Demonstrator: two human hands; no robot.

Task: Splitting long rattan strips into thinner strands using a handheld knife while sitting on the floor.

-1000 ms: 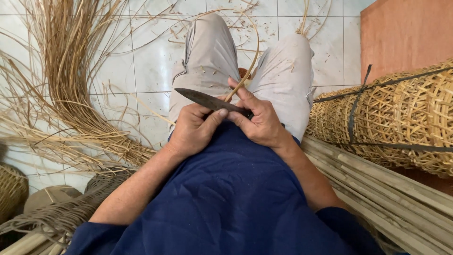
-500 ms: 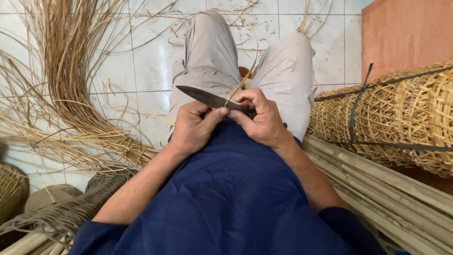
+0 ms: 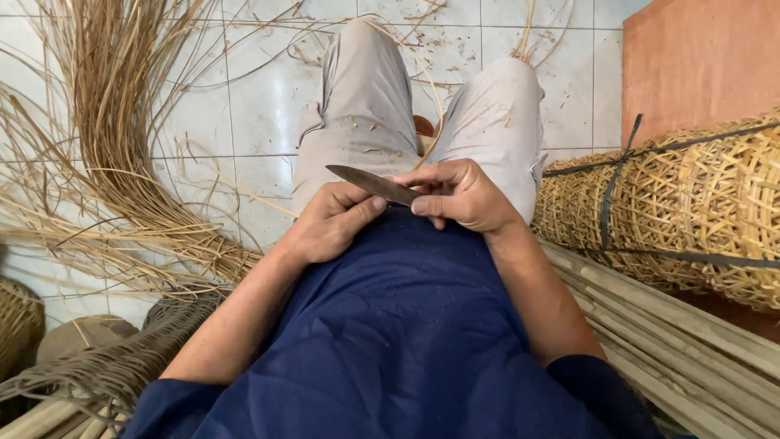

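Loose cane heap (image 3: 122, 154) left, bundled woven baskets (image 3: 691, 203) right (strapped), poles (image 3: 674, 325) below

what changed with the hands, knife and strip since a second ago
The right hand rolled over, knuckles up, its raised fingers closing over the dark steel knife. The thin tan rattan strip, once arching high, has drawn down short. The left hand stays beneath the blade, which still points left.
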